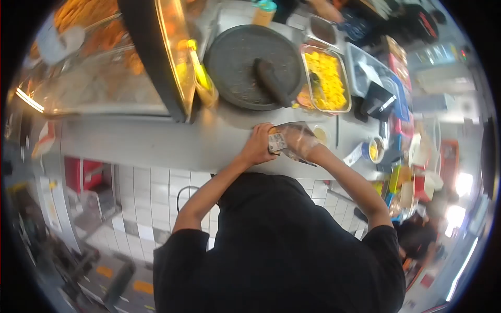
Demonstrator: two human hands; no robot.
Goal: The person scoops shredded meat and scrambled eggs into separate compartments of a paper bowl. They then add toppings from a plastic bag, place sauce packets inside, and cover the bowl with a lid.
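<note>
A small packet point(275, 141) of printed paper is held just above the counter edge, in front of my body. My left hand point(255, 146) is closed around its left side. Close against its right side is my right hand point(301, 142), covered by clear, crinkled plastic that could be a glove or a bag. Blur and plastic hide the right fingers, so their grip is unclear. Beyond both hands sits a wide dark stone mortar point(229, 68), with a dark pestle point(274, 83) lying across it.
A metal tray point(346, 99) of yellow food pieces stands right of the mortar. Left of it are a yellow-handled utensil point(199, 72) and a lit glass display case point(166, 47). Tubs and a cup point(375, 149) crowd the right side. Another person point(415, 237) is at lower right.
</note>
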